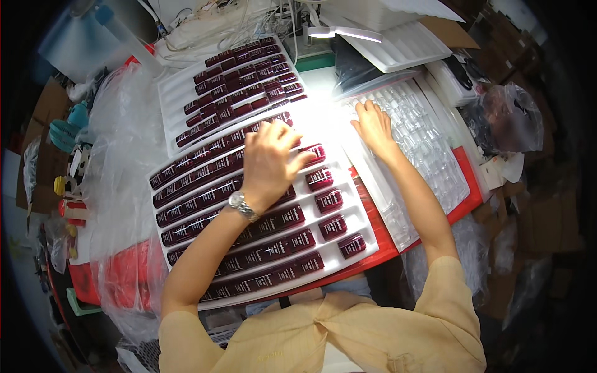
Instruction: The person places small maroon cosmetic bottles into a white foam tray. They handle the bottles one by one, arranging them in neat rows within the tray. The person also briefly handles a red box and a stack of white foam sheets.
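Small dark red bottles with pale print [273,224] lie on their sides in rows in a white ribbed plastic tray [365,214] before me. My left hand [268,160], with a metal watch on its wrist, hovers over the tray's far middle. Its fingers are bent, the thumb stands apart, and I see nothing held. Single red bottles [320,179] form a separate column along the tray's right side. To the right, my right hand [374,129] reaches down at the left edge of many small clear plastic pieces [429,149]. Its fingers look apart; their tips are washed out by glare.
A second white tray [171,102] with more red bottles lies beyond the first. A lit lamp [345,32] shines down at the back, near an empty white tray [398,50]. Crumpled clear plastic sheeting [127,180] covers the left; a red surface [376,227] shows beneath.
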A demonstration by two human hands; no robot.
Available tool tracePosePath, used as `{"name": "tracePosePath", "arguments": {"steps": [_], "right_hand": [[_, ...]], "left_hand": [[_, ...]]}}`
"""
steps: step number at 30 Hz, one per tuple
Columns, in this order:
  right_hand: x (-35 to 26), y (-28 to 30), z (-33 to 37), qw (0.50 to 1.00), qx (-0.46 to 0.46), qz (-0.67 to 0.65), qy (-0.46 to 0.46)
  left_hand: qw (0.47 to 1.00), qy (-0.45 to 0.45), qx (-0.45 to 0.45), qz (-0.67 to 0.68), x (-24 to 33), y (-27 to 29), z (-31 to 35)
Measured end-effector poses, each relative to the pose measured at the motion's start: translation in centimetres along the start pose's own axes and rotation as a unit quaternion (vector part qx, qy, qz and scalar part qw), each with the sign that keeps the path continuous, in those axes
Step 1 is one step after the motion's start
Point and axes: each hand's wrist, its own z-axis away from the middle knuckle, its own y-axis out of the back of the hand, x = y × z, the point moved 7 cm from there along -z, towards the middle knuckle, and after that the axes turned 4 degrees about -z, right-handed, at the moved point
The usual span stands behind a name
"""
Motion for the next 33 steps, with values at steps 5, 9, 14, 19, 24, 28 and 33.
{"name": "tracePosePath", "arguments": {"steps": [5,9,14,19,24,28,33], "right_hand": [[-0.6,0.6,-0.6,0.999,0.029,0.001,0.024],[-0.1,0.4,-1.4,0.996,0.054,-0.070,0.015],[-2.4,6.2,0.7,0.739,0.068,-0.663,-0.099],[-8.6,13.2,3.4,0.731,0.183,-0.655,-0.058],[-11.1,14.8,4.5,0.883,0.187,-0.429,0.047],[-9.0,11.3,5.0,0.846,0.012,-0.532,0.033],[2.7,1.3,2.9,0.986,0.005,-0.163,-0.040]], "left_hand": [[1.000,0.005,-0.024,-0.009,-4.1,0.5,-0.6],[0.997,-0.048,0.021,-0.059,-2.3,1.1,-0.4],[0.984,-0.107,0.032,-0.137,0.4,2.0,0.2],[0.970,0.046,0.081,0.224,1.3,3.0,-0.9],[0.911,0.142,0.107,0.372,0.6,1.4,-0.2],[0.958,0.119,0.136,0.223,-2.0,2.6,0.5],[0.999,0.034,0.029,-0.015,-2.3,0.5,-2.1]]}}
